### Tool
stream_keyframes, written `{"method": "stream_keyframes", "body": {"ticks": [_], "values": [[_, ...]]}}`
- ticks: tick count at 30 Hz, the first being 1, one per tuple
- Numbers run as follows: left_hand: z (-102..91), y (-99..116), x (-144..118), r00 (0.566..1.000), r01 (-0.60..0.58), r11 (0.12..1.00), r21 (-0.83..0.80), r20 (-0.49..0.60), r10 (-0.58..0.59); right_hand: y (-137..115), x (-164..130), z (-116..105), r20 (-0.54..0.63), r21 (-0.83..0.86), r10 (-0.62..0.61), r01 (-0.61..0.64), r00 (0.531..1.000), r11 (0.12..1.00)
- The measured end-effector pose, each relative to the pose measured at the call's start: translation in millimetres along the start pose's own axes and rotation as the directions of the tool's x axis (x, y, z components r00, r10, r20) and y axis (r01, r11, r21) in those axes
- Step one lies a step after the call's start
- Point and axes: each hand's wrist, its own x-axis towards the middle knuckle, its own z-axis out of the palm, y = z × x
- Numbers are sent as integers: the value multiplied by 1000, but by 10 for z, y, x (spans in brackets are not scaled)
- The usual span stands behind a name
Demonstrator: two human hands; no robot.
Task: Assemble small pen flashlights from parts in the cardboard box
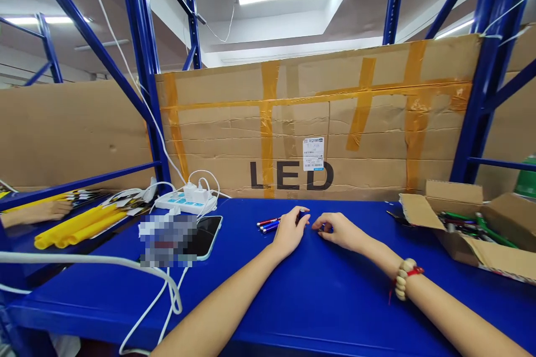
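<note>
Blue counter [318, 290]: our left hand [288, 232] pinches a dark pen piece [302, 213], right hand [340, 231] curls around another small part; we're mid-assembly, they need lining up.

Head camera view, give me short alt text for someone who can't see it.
Two bare hands rest on a blue table, the left hand and right hand each pinching a small dark part. Beside the left hand lie a few pens; a cardboard box of pens sits at right.
</note>
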Motion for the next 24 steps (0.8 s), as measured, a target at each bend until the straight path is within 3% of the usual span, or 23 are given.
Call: {"method": "stream_keyframes", "body": {"ticks": [8,16,24], "values": [[-20,52,-23,999,-41,998,51,28,40,125,42,93,-108,83,-31,40,994,996],[-34,87,-34,999,-29,998,49,36,27,17,32,-4,-199,173,176,-143,964,975],[-32,66,-37,999,-16,999,52,36,15,7,38,-6,-214,244,159,-105,964,964]]}}
